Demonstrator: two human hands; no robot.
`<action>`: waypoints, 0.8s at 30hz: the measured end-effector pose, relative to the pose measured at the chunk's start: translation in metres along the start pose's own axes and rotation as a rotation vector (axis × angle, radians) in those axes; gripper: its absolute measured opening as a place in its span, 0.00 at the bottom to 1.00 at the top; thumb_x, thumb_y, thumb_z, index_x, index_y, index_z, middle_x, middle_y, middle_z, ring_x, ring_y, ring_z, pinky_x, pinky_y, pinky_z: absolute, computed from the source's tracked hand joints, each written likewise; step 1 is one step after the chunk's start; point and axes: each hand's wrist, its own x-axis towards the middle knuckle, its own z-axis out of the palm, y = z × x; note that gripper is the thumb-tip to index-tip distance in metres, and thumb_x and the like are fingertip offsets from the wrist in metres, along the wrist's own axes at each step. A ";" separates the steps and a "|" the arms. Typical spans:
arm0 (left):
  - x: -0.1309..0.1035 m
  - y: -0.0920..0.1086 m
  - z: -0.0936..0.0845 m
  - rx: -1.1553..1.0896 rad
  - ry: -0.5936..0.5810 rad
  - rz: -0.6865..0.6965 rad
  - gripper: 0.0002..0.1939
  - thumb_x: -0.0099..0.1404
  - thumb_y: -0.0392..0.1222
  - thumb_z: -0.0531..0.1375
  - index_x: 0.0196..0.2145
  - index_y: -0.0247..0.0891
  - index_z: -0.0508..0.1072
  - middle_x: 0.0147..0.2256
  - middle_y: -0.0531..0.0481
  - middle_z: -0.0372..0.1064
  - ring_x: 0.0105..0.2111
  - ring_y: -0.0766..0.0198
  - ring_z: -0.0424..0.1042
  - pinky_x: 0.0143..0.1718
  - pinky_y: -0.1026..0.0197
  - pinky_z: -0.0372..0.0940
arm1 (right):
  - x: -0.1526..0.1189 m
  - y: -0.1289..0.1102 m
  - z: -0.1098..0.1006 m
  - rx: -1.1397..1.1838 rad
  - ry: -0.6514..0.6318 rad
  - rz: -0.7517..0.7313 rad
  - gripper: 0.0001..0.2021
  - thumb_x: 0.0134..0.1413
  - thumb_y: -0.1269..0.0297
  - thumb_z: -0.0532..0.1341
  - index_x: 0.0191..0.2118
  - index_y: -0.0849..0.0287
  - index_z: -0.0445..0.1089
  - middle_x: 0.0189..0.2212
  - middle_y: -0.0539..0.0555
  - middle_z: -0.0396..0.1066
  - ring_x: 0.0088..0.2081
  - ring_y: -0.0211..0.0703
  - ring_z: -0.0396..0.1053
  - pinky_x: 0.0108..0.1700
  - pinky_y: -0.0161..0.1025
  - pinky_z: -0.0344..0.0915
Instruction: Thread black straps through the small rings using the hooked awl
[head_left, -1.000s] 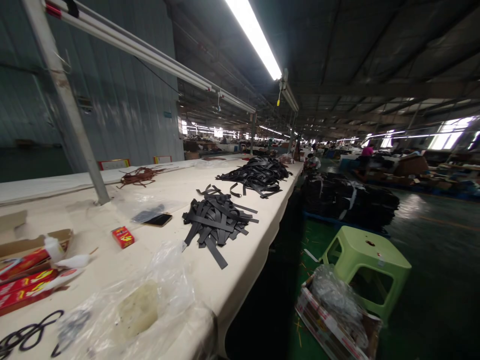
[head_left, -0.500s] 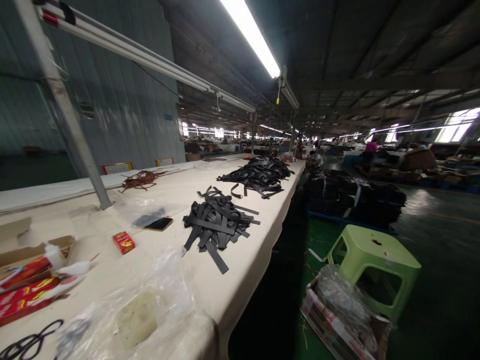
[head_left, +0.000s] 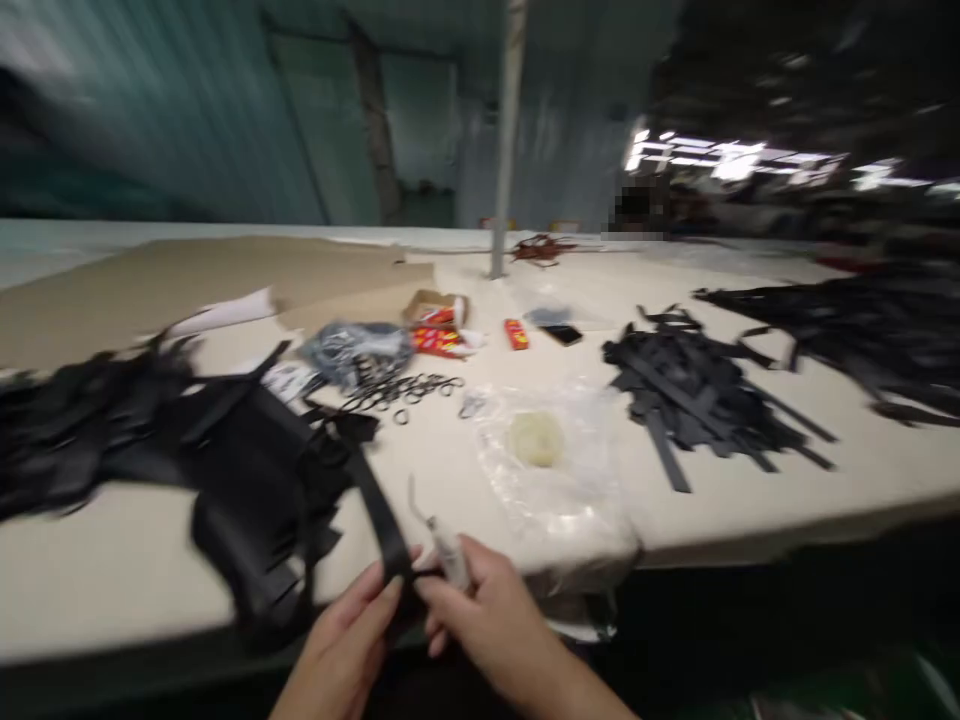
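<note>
1. The left hand (head_left: 349,630) was closed at the near edge of the table, fingers and thumb pinching a flat black fabric strap (head_left: 379,515).
2. The right hand (head_left: 491,620), just right of it, was curled around a small whitish bottle (head_left: 451,555) with a thin curved tip pointing far and slightly left. Its thumb and fingertips met close to the strap's near end; blur made it impossible to tell whether they gripped the strap too.
3. The strap ran from the left hand far and left to a large heap of black fabric pieces (head_left: 255,470) on the cream-covered table (head_left: 135,570). Whether it was joined to them could not be told.
4. Far of the hands lay a scatter of small black loops (head_left: 420,385), with a clear plastic bag of dark contents (head_left: 352,350) just beside them on the left.
5. Right of the bottle, a crumpled clear plastic bag (head_left: 574,505) lay around a pale yellowish lump (head_left: 536,438).
6. Farther right was a loose pile of dark grey flat strips (head_left: 697,390); on its far left were a black phone (head_left: 562,334) and a small red-and-yellow box (head_left: 516,334).
</note>
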 end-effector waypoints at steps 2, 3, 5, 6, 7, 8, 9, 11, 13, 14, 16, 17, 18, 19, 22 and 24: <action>-0.007 0.003 -0.014 -0.102 -0.126 -0.025 0.19 0.56 0.43 0.63 0.45 0.35 0.72 0.44 0.43 0.72 0.43 0.53 0.69 0.44 0.55 0.62 | 0.002 -0.005 -0.004 -0.006 -0.025 -0.027 0.09 0.50 0.64 0.57 0.37 0.62 0.67 0.20 0.46 0.63 0.21 0.33 0.63 0.26 0.31 0.63; -0.008 0.003 -0.018 -0.155 -0.174 -0.026 0.19 0.58 0.42 0.62 0.47 0.36 0.71 0.44 0.43 0.72 0.42 0.54 0.69 0.44 0.55 0.62 | 0.002 -0.008 -0.006 -0.009 -0.045 -0.007 0.11 0.50 0.62 0.58 0.37 0.62 0.67 0.19 0.46 0.63 0.21 0.35 0.63 0.27 0.32 0.64; -0.009 0.004 -0.020 -0.253 -0.246 -0.021 0.18 0.61 0.39 0.59 0.50 0.37 0.68 0.45 0.43 0.71 0.40 0.57 0.70 0.42 0.55 0.62 | 0.002 -0.011 -0.009 -0.032 -0.071 0.017 0.14 0.48 0.58 0.59 0.39 0.63 0.68 0.20 0.48 0.65 0.23 0.37 0.65 0.28 0.34 0.65; -0.009 0.004 -0.019 -0.286 -0.261 -0.016 0.18 0.62 0.37 0.58 0.50 0.38 0.68 0.45 0.42 0.71 0.39 0.58 0.70 0.42 0.56 0.62 | 0.002 -0.011 -0.010 -0.049 -0.078 0.023 0.15 0.48 0.57 0.59 0.39 0.63 0.68 0.20 0.49 0.66 0.23 0.38 0.66 0.28 0.35 0.65; -0.009 0.004 -0.019 -0.304 -0.274 -0.009 0.18 0.62 0.36 0.57 0.51 0.38 0.67 0.45 0.42 0.71 0.39 0.59 0.70 0.41 0.56 0.62 | 0.001 -0.011 -0.009 -0.072 -0.081 0.022 0.15 0.48 0.57 0.59 0.39 0.62 0.68 0.21 0.49 0.66 0.23 0.38 0.65 0.28 0.35 0.65; -0.009 0.004 -0.019 -0.303 -0.284 -0.001 0.18 0.63 0.35 0.56 0.51 0.37 0.67 0.45 0.42 0.70 0.39 0.59 0.70 0.41 0.57 0.62 | 0.001 -0.010 -0.008 -0.099 -0.078 0.015 0.15 0.48 0.57 0.59 0.38 0.62 0.68 0.20 0.49 0.66 0.22 0.38 0.65 0.28 0.35 0.64; -0.009 0.004 -0.019 -0.290 -0.290 0.005 0.18 0.63 0.34 0.56 0.51 0.37 0.67 0.46 0.42 0.70 0.40 0.58 0.70 0.41 0.57 0.62 | 0.001 -0.009 -0.007 -0.130 -0.071 0.003 0.13 0.49 0.57 0.58 0.37 0.61 0.68 0.20 0.48 0.65 0.21 0.37 0.64 0.27 0.34 0.63; -0.010 0.004 -0.021 -0.236 -0.290 0.026 0.18 0.63 0.34 0.55 0.51 0.37 0.68 0.46 0.43 0.70 0.42 0.58 0.69 0.43 0.57 0.62 | 0.004 -0.007 -0.005 -0.206 -0.058 -0.031 0.10 0.50 0.58 0.57 0.34 0.60 0.67 0.18 0.47 0.63 0.20 0.36 0.61 0.25 0.33 0.60; -0.011 0.004 -0.025 -0.157 -0.263 0.064 0.17 0.63 0.33 0.55 0.50 0.38 0.69 0.45 0.45 0.70 0.45 0.58 0.67 0.47 0.58 0.59 | 0.008 -0.006 -0.004 -0.287 -0.055 -0.060 0.09 0.52 0.58 0.57 0.30 0.59 0.66 0.18 0.46 0.60 0.19 0.35 0.58 0.23 0.32 0.58; -0.011 0.003 -0.028 -0.114 -0.241 0.088 0.16 0.63 0.34 0.55 0.49 0.39 0.70 0.45 0.47 0.71 0.46 0.59 0.66 0.49 0.59 0.58 | 0.010 -0.006 -0.003 -0.326 -0.056 -0.072 0.09 0.52 0.58 0.56 0.29 0.58 0.65 0.18 0.45 0.59 0.19 0.35 0.57 0.22 0.32 0.57; -0.012 0.001 -0.031 -0.044 -0.223 0.127 0.16 0.64 0.35 0.55 0.49 0.41 0.71 0.45 0.49 0.71 0.47 0.60 0.65 0.52 0.61 0.55 | 0.014 -0.007 -0.002 -0.396 -0.050 -0.084 0.09 0.52 0.58 0.56 0.27 0.58 0.64 0.18 0.45 0.58 0.19 0.35 0.57 0.22 0.31 0.56; -0.013 0.000 -0.032 -0.027 -0.233 0.136 0.17 0.63 0.36 0.56 0.50 0.41 0.70 0.45 0.49 0.71 0.47 0.60 0.65 0.52 0.61 0.55 | 0.016 -0.007 -0.001 -0.423 -0.045 -0.088 0.09 0.52 0.58 0.56 0.27 0.57 0.64 0.18 0.45 0.58 0.19 0.35 0.57 0.22 0.31 0.57; -0.013 0.000 -0.032 -0.019 -0.246 0.146 0.17 0.62 0.37 0.57 0.50 0.41 0.70 0.46 0.49 0.71 0.47 0.60 0.66 0.52 0.61 0.55 | 0.017 -0.008 0.000 -0.445 -0.043 -0.090 0.09 0.52 0.58 0.56 0.27 0.57 0.64 0.18 0.45 0.58 0.19 0.35 0.57 0.22 0.31 0.57; -0.014 -0.001 -0.032 -0.015 -0.249 0.157 0.18 0.62 0.37 0.58 0.50 0.40 0.69 0.46 0.48 0.71 0.46 0.59 0.66 0.51 0.61 0.56 | 0.019 -0.008 0.001 -0.462 -0.044 -0.090 0.08 0.52 0.59 0.57 0.27 0.57 0.64 0.18 0.45 0.58 0.19 0.35 0.57 0.22 0.31 0.57; -0.014 -0.001 -0.028 -0.004 -0.196 0.176 0.16 0.61 0.37 0.58 0.48 0.35 0.71 0.41 0.46 0.73 0.39 0.59 0.69 0.43 0.61 0.61 | 0.022 -0.006 0.006 -0.449 -0.076 -0.084 0.07 0.52 0.60 0.56 0.28 0.57 0.64 0.18 0.46 0.60 0.20 0.36 0.61 0.23 0.32 0.60; -0.013 -0.001 -0.026 -0.017 -0.153 0.150 0.13 0.62 0.39 0.56 0.44 0.32 0.73 0.35 0.45 0.74 0.34 0.60 0.70 0.37 0.62 0.62 | 0.023 -0.004 0.009 -0.403 -0.097 -0.076 0.08 0.54 0.59 0.55 0.31 0.57 0.64 0.19 0.46 0.62 0.22 0.38 0.64 0.25 0.33 0.62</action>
